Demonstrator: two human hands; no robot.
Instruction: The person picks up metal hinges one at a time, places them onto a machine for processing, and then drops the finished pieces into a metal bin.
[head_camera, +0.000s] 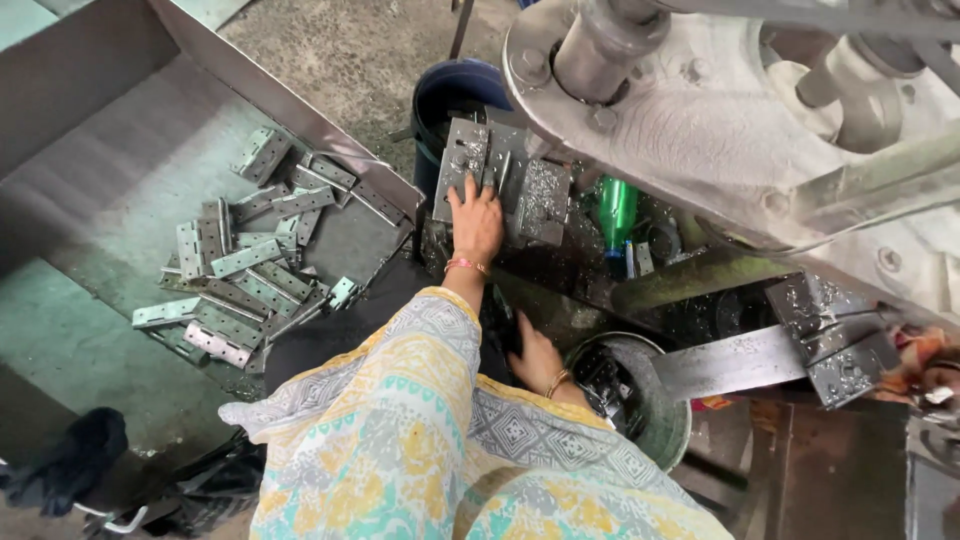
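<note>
Grey steel, wet with oil and flecked with swarf, forms the die block (500, 185) of the press, which serves here as the landmark. The left hand (476, 220) lies flat on the near face of the die block, fingers spread fairly wide and pointing away from the body toward a hinge plate (462, 160) seated on the block; the fingertips touch the plate's near edge, and no closed grip on it is visible. The plate lies directly ahead of the left hand, its long axis running away from the body, slightly tilted. The right hand (535, 355) sits nearer the body than the die block, below it in the view, beside a round metal bucket (655, 420); its fingers curl downward into shadow, and whether it holds anything cannot be told. The left hand is therefore the nearer of the two to the plate. Left of the die block, a sloped metal tray (120, 160) carries a loose heap of hinge plates (250, 270), roughly twenty, overlapping too much for an exact count. One green bottle (616, 212) stands just right of the die block, and one blue drum (450, 90) stands behind it. The press frame (720, 110) overhangs the block from the right.
</note>
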